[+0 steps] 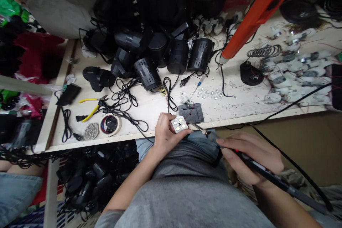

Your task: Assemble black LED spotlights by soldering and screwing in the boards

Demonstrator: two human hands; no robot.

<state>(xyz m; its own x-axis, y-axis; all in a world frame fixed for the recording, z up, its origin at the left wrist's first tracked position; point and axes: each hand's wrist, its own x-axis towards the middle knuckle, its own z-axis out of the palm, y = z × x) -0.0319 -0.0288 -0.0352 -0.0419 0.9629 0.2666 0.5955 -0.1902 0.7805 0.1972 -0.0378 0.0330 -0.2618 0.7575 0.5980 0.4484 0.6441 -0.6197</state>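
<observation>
L hand point(165, 132) clamps LED board point(179, 124), R hand point(249, 157) grips soldering iron point(256, 166) beside it
Board sits just off bench edge over lap, L fingers shut on it; R fingers wrapped round iron's black handle, tip right by board, contact can't tell. On bench point(235, 104) nearby: black plate point(191, 113) w/ wires, loose LED lenses point(210, 93), screwdriver point(197, 86). Black lamp housings point(177, 56) sit in big heap behind, wires on some; white lamp parts point(294, 75) in a crowd at R end, many w/ wires.
</observation>
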